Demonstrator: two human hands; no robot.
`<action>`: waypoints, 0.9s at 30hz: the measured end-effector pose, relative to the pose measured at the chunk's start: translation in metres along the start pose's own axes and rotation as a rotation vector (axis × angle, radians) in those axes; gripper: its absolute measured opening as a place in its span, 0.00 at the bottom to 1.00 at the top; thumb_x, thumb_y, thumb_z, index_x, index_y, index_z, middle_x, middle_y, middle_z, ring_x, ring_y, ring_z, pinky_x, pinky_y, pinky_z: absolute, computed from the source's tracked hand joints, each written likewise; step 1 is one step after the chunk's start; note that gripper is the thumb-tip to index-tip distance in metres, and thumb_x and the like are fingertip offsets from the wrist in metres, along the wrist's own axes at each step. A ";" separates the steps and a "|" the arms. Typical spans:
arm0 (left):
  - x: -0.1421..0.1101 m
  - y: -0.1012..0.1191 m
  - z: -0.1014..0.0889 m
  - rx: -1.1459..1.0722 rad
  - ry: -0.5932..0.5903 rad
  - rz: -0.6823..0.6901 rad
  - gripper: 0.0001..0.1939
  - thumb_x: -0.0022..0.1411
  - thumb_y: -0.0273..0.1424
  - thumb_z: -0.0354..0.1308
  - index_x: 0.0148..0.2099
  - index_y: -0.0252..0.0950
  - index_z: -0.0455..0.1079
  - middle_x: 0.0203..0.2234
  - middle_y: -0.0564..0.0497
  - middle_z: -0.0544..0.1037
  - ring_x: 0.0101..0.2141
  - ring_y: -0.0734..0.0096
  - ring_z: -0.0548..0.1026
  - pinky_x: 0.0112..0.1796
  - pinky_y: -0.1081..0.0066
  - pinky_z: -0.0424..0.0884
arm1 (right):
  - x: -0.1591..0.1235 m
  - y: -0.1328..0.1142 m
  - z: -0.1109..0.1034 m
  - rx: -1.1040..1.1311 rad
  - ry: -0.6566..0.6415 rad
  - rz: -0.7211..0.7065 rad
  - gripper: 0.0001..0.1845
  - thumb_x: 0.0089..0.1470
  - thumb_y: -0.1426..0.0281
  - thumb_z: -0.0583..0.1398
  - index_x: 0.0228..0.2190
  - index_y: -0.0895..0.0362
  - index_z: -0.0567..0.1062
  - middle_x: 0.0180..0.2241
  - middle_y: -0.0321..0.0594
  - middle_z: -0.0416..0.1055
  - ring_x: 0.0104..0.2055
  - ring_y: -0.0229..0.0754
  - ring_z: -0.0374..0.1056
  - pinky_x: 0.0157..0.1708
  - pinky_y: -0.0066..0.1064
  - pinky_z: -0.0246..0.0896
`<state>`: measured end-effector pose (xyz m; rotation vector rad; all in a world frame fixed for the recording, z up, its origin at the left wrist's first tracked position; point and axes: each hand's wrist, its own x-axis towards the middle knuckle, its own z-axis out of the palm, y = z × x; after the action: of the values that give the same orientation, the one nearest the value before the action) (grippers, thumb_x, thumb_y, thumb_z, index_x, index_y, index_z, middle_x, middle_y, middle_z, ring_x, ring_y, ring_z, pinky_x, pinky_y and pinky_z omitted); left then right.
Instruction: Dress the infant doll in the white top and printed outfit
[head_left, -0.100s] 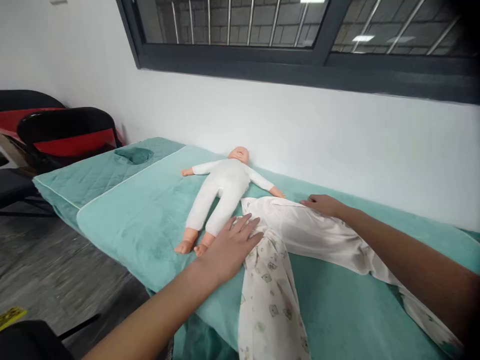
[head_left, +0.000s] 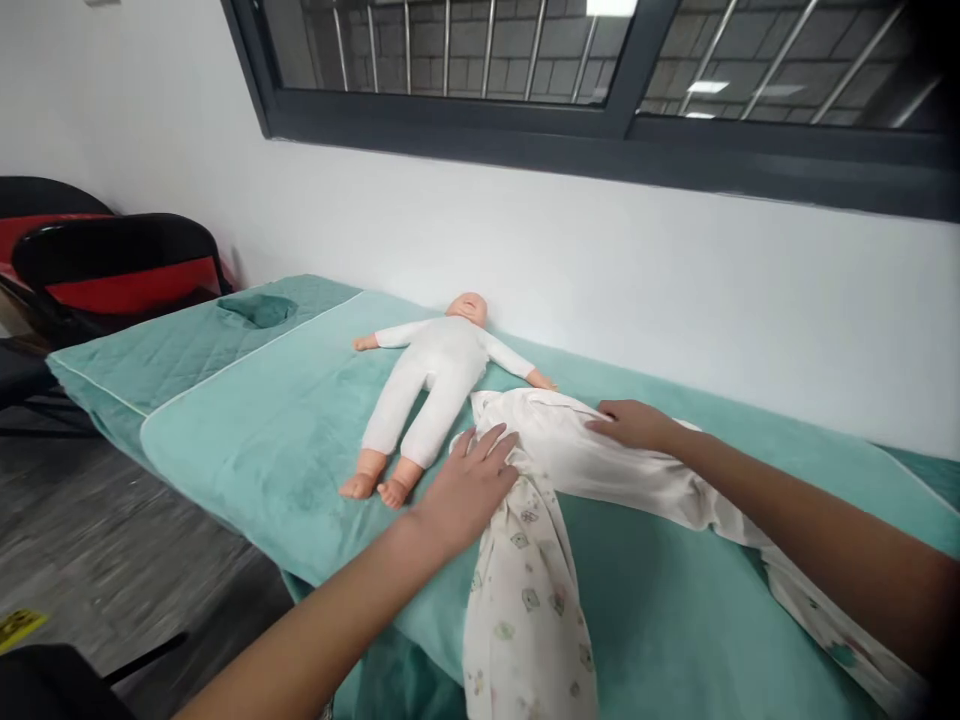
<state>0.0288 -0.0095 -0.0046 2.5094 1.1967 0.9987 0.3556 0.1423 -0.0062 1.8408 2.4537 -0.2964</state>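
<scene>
Here, the left hand (head_left: 469, 490) lies spread open on printed cloth (head_left: 529, 610) — right hand (head_left: 636, 425) curled on it, grip unclear

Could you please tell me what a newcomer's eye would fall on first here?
Probably the baby doll in white, lying face up with arms spread on the teal bed cover, its head near the wall. Then the printed white garment nearer the camera, with the left hand and right hand on it. The dark window frame stands out above.
</scene>
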 end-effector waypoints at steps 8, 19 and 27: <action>0.041 0.044 0.032 0.037 -0.026 0.228 0.14 0.57 0.22 0.50 0.36 0.42 0.74 0.42 0.45 0.79 0.51 0.56 0.75 0.62 0.52 0.56 | -0.144 -0.106 0.011 -0.250 0.257 -0.332 0.12 0.67 0.67 0.49 0.34 0.54 0.69 0.34 0.39 0.73 0.30 0.41 0.68 0.24 0.33 0.38; 0.047 0.093 -0.011 0.404 0.431 -0.013 0.14 0.59 0.22 0.52 0.48 0.38 0.66 0.36 0.46 0.73 0.41 0.58 0.73 0.41 0.63 0.67 | -0.235 -0.070 -0.001 0.080 0.251 0.020 0.17 0.65 0.59 0.49 0.31 0.53 0.70 0.35 0.41 0.72 0.34 0.44 0.70 0.31 0.33 0.57; 0.005 0.183 0.012 -0.038 0.631 -0.304 0.13 0.58 0.22 0.53 0.46 0.39 0.63 0.39 0.48 0.69 0.41 0.64 0.71 0.44 0.65 0.69 | -0.253 -0.157 0.074 1.609 0.282 0.026 0.25 0.62 0.51 0.52 0.52 0.52 0.72 0.51 0.43 0.74 0.55 0.50 0.68 0.55 0.45 0.63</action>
<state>0.1522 -0.1244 0.0674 1.9380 1.6276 1.7619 0.2726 -0.1532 -0.0194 2.2023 2.3062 -2.7414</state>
